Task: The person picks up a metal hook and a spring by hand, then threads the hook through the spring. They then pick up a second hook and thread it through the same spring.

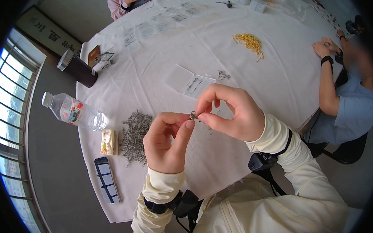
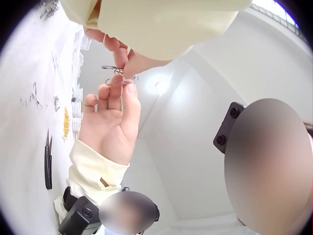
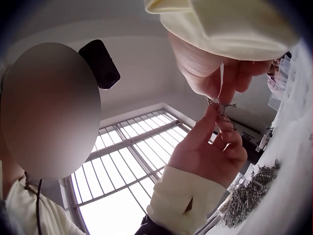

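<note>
Small metal hooks or clips (image 1: 192, 115) are pinched between thumb and fingers of the left hand (image 1: 167, 143). Close beside it, the right hand (image 1: 232, 114) pinches another small metal part, its thumb and forefinger almost meeting the left fingertips. In the left wrist view a looped wire piece (image 2: 110, 67) sticks out between the two hands. The right wrist view has thin metal ends (image 3: 229, 105) showing where the fingertips come together; how the pieces join cannot be told. Below the hands, to the left, lies a pile of grey metal pieces (image 1: 136, 136).
An open clear case (image 1: 196, 85) lies beyond the hands, with a yellow pile (image 1: 250, 45) farther right. On the left are a bottle (image 1: 74, 112), a dark flask (image 1: 78, 69), a tissue pack (image 1: 109, 142) and a phone (image 1: 107, 179). Scissors (image 2: 48, 164) lie on the cloth.
</note>
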Available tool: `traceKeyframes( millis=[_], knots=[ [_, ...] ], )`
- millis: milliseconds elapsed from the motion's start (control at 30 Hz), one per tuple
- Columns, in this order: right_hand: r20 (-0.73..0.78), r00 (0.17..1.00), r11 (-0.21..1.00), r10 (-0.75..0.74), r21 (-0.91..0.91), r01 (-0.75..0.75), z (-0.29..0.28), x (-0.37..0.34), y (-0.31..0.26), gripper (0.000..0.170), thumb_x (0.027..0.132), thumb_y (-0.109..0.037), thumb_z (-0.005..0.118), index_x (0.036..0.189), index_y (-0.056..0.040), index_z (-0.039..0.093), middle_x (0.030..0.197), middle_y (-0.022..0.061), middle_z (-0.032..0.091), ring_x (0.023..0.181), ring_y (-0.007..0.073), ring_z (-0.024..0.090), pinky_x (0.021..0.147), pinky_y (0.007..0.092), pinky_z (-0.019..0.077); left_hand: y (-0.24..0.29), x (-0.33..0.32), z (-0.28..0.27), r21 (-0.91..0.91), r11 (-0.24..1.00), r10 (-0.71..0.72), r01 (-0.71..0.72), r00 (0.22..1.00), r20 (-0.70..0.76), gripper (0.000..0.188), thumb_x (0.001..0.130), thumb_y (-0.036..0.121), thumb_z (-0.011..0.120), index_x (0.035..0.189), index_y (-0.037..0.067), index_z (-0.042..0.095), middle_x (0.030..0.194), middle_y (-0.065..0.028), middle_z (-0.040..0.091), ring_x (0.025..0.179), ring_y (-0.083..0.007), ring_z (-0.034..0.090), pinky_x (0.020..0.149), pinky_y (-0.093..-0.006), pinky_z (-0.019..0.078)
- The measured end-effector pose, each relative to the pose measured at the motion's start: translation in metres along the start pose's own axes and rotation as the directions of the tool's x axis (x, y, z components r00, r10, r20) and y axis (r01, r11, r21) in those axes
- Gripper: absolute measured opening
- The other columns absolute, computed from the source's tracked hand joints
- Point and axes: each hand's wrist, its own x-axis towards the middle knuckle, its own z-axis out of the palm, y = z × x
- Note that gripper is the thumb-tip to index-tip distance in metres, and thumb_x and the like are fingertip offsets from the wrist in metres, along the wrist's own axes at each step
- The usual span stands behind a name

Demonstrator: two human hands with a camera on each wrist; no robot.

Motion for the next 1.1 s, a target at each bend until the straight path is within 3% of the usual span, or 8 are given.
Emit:
traceKeyframes(
  millis=[100,333,500,633,700,800,1033,1100],
  knots=[
    [0.006,1.000,1.000,-0.013,0.001,0.013,-0.001,0.000,0.000,0.012,0.083,-0.003,0.066,0.095,-0.0051,0.063,0.087,-0.0003,0.064,0.079,0.0096,0.056,0.076,0.0259,0.0419,-0.003,0.002,0.000,-0.034,0.998,0.060,-0.060,0.998,0.002,0.010,0.093,0.000,0.065,0.101,0.000,0.060,0.097,-0.0033,0.064,0.086,-0.0086,0.058,0.079,-0.0221,0.0448],
    [-0.034,0.998,0.998,-0.054,0.042,0.055,0.001,0.001,0.000,0.011,0.083,-0.005,0.066,0.094,-0.0068,0.065,0.083,-0.0008,0.067,0.074,0.0100,0.060,0.070,0.0266,0.0430,0.000,0.000,0.005,-0.085,0.996,0.026,-0.028,0.999,-0.025,0.009,0.091,0.002,0.069,0.097,0.000,0.063,0.092,-0.0007,0.065,0.077,-0.0057,0.052,0.072,-0.0215,0.0431],
    [-0.030,0.998,0.998,-0.063,0.030,0.064,-0.001,0.000,-0.001,0.006,0.083,-0.007,0.068,0.089,-0.0068,0.066,0.082,-0.0008,0.067,0.073,0.0095,0.059,0.069,0.0269,0.0417,-0.003,0.001,0.001,0.089,0.990,0.107,-0.105,0.994,-0.012,0.010,0.086,0.003,0.072,0.093,0.003,0.066,0.088,-0.0013,0.066,0.077,-0.0093,0.052,0.071,-0.0255,0.0415],
    [-0.041,0.998,0.998,-0.046,0.049,0.048,-0.003,-0.001,-0.002,0.006,0.084,-0.008,0.069,0.089,-0.0069,0.067,0.082,-0.0005,0.067,0.073,0.0096,0.059,0.069,0.0269,0.0418,0.003,0.002,-0.001,0.101,0.990,0.104,-0.102,0.994,-0.018,0.009,0.084,0.003,0.073,0.091,0.004,0.068,0.088,-0.0025,0.066,0.078,-0.0110,0.054,0.069,-0.0266,0.0410],
    [0.007,1.000,0.999,-0.016,0.041,0.016,-0.006,-0.001,-0.006,0.011,0.082,-0.003,0.068,0.093,-0.0048,0.068,0.086,0.0010,0.067,0.081,0.0111,0.059,0.076,0.0263,0.0425,0.007,0.002,-0.002,0.239,0.955,0.180,-0.173,0.984,-0.009,0.010,0.082,0.003,0.075,0.090,0.004,0.069,0.088,-0.0032,0.066,0.077,-0.0122,0.055,0.068,-0.0267,0.0416],
    [0.009,0.998,0.998,-0.062,-0.003,0.062,-0.006,-0.001,-0.008,0.012,0.081,-0.001,0.067,0.093,-0.0046,0.068,0.086,0.0023,0.067,0.081,0.0132,0.060,0.075,0.0279,0.0446,0.012,0.002,-0.002,0.407,0.873,0.285,-0.268,0.958,0.021,0.012,0.080,0.003,0.075,0.090,0.005,0.070,0.088,-0.0039,0.066,0.077,-0.0139,0.056,0.067,-0.0270,0.0419],
    [-0.071,0.979,0.976,-0.193,-0.117,0.183,-0.002,0.001,-0.007,0.012,0.078,0.001,0.070,0.087,-0.0057,0.067,0.078,0.0033,0.065,0.075,0.0180,0.061,0.069,0.0321,0.0469,0.012,0.001,-0.001,0.345,0.904,0.271,-0.251,0.963,-0.009,0.012,0.079,0.001,0.074,0.090,0.005,0.069,0.087,-0.0045,0.065,0.077,-0.0152,0.058,0.065,-0.0274,0.0428],
    [-0.033,0.979,0.966,-0.202,-0.169,0.194,-0.004,0.000,-0.008,0.013,0.076,0.004,0.066,0.087,-0.0036,0.068,0.083,0.0058,0.067,0.080,0.0202,0.062,0.076,0.0317,0.0481,0.011,0.001,-0.001,0.358,0.896,0.288,-0.261,0.957,-0.024,0.012,0.080,0.000,0.073,0.090,0.005,0.068,0.088,-0.0047,0.066,0.078,-0.0158,0.058,0.066,-0.0275,0.0434]
  ],
)
